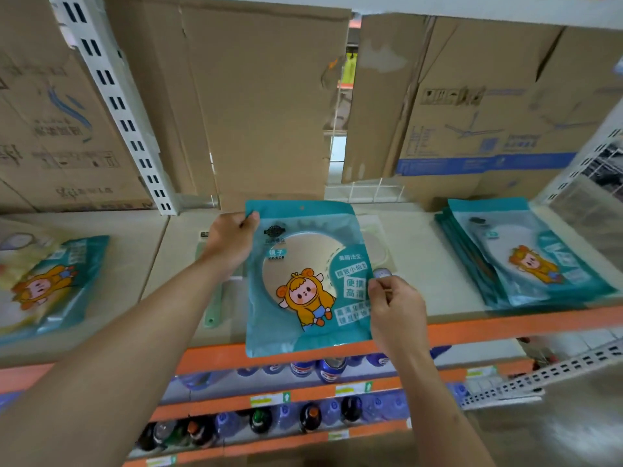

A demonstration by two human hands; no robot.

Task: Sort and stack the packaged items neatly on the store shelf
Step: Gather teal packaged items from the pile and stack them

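Teal pkg (350, 291) holding round mirror (296, 256), left hand (231, 244) gripping top corner, right hand (394, 308) pinching side edge

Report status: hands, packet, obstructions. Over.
Left hand grips teal plastic mirror packet, top-left corner; right hand pinches right edge. Packet held over beige shelf. Pale green items lie beneath.
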